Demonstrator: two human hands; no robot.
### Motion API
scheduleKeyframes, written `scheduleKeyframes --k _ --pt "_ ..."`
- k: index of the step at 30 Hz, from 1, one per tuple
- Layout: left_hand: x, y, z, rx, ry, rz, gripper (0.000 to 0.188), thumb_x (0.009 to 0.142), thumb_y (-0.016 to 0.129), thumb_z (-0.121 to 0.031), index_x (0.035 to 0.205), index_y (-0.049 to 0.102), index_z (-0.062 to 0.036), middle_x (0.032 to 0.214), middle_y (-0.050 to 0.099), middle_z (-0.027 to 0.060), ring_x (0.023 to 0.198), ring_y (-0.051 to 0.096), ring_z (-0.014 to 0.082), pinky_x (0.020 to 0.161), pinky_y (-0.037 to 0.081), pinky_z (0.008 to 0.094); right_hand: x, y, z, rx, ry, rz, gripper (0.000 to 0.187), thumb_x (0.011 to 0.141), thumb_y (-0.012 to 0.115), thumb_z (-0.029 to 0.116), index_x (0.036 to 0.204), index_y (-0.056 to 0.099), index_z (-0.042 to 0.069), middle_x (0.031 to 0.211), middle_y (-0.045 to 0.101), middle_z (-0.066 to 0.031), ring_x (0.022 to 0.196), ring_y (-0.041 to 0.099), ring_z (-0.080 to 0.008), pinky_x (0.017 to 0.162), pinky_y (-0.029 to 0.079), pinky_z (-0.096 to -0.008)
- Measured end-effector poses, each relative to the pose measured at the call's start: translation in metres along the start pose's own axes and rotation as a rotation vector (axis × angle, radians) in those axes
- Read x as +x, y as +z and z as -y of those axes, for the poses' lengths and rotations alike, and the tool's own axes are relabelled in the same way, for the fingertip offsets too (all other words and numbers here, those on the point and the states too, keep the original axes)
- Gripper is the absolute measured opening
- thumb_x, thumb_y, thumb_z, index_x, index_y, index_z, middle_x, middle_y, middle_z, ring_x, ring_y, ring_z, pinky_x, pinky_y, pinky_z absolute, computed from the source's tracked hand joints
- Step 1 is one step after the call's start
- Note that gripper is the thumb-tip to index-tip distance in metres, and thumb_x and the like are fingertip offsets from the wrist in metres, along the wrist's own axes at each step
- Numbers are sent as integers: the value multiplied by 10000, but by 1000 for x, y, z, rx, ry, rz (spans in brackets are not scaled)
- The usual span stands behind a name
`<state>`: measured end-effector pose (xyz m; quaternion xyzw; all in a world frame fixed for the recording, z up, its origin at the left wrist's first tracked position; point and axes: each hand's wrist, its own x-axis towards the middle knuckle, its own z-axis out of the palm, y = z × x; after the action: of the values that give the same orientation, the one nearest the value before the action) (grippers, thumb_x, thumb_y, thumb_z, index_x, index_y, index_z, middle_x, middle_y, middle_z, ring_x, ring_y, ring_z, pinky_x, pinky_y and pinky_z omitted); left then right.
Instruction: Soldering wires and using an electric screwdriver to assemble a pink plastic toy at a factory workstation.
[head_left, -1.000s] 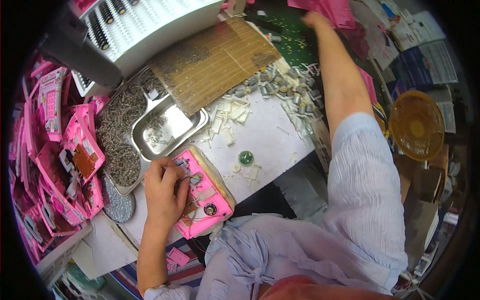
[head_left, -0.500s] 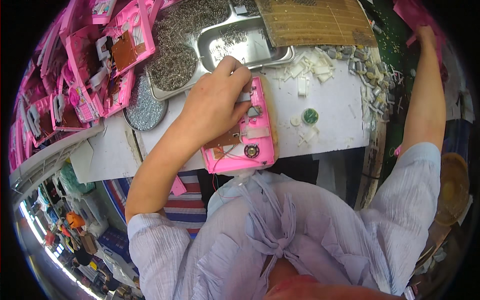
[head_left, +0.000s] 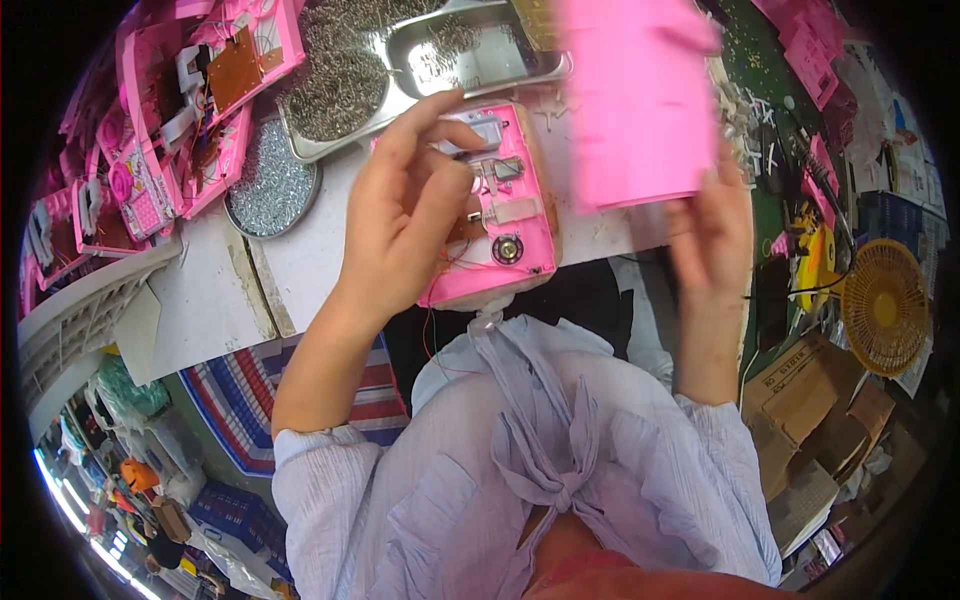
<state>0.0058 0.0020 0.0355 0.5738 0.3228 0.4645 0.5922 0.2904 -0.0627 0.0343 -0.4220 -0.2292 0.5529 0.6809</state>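
A pink plastic toy housing (head_left: 525,262) lies open side up on the bench, showing a small motor, a round speaker, a brown circuit board and thin wires. Over its left edge hovers my left hand (head_left: 405,195), thumb and fingers apart, with nothing seen in it. My right hand (head_left: 715,225) grips the lower right corner of a flat pink plastic panel (head_left: 640,110). Motion blurs the panel, which is raised to the right of the housing and covers part of the bench. Red wires hang from the housing's near edge.
Beyond the housing sits a metal tray (head_left: 400,100) of small screws. A round dish (head_left: 275,190) of silvery screws is left of it. Pink assemblies (head_left: 150,140) pile up at far left. A yellow fan (head_left: 885,305) stands at right, above cardboard boxes (head_left: 800,390).
My right hand has come in from the far right, bringing the pink panel over the bench. My left hand has drawn back slightly from the housing and its fingers have spread.
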Motion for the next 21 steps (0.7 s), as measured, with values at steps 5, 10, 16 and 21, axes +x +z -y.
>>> scheduleKeyframes --k 5,10,16,21 --pt "-21 3 0 -81 -180 -85 714 988 634 0 1588 248 17 977 635 70 759 596 70 608 478 211 -20 31 -35 -379 160 221 546 1014 609 73 1504 379 -6 1142 721 -152 938 713 -174 747 587 -268" --pt "-50 -5 12 354 -171 -127 739 901 644 13 1567 323 22 773 557 -2 625 480 32 583 381 182 -46 19 -45 -872 72 329 505 977 672 125 1411 443 7 732 597 4 623 512 -58 568 394 -227" --pt "-64 -20 21 533 -175 -146 597 888 643 -8 1465 491 0 737 503 -18 591 437 37 562 365 195 -43 25 -55 -1024 50 425 522 916 744 164 1343 479 23 587 433 9 508 414 -105 515 335 -275" --pt "-71 -18 25 582 -128 -212 590 893 657 -27 1460 497 6 726 501 -8 581 443 47 549 379 213 -29 26 -53 -1069 33 486 564 867 811 126 1329 503 24 584 437 44 533 388 -52 539 311 -239"
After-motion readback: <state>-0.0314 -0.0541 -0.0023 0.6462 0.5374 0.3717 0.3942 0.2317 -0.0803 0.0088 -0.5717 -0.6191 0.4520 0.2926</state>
